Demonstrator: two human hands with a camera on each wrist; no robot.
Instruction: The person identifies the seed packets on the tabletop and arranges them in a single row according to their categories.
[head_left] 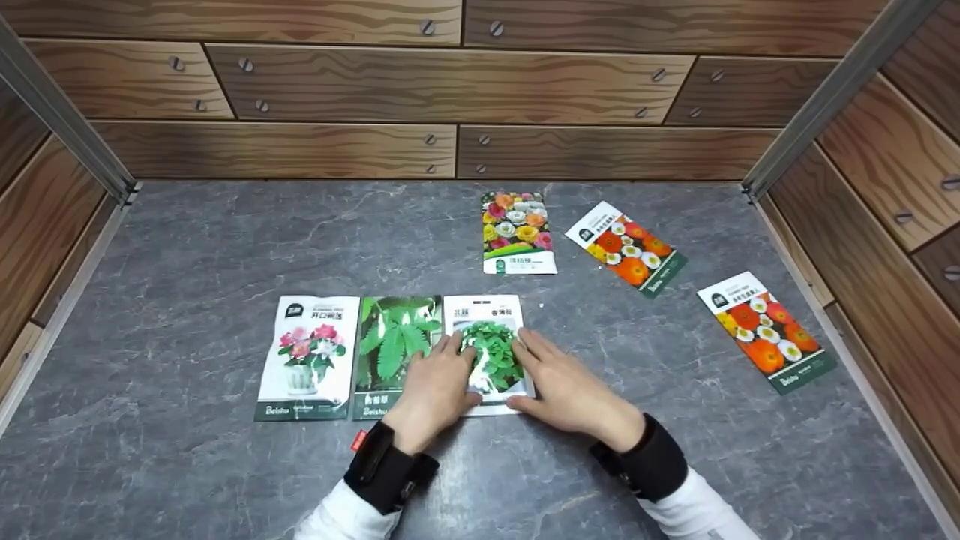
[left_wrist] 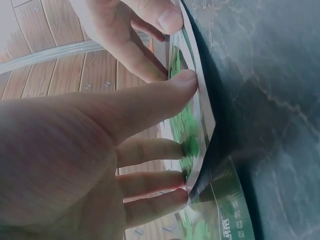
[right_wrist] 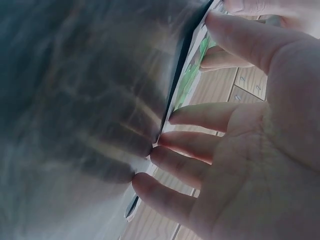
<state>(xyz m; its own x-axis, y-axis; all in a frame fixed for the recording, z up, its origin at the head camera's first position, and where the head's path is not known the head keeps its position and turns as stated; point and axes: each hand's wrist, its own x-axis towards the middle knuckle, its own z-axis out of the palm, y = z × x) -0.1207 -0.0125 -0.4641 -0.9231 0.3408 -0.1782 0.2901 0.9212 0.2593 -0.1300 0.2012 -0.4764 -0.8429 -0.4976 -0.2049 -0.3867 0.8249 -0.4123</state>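
Observation:
A white seed packet with green leafy plants lies flat on the grey table between both hands. My left hand rests over its left side, thumb at the lower edge and fingers fairly straight. At the packet's right edge, my right hand touches it with extended, spread fingers. Partly under the left hand is a green-leaf seed packet, side by side with the white one. Further left lies a seed packet with pink potted flowers. In the left wrist view, the fingertips touch the white packet's surface.
A packet of mixed colourful flowers lies at the back, right of centre. Two orange-flower packets, one tilted nearer the back and one farther right, lie apart. Wood-patterned walls enclose the marbled table.

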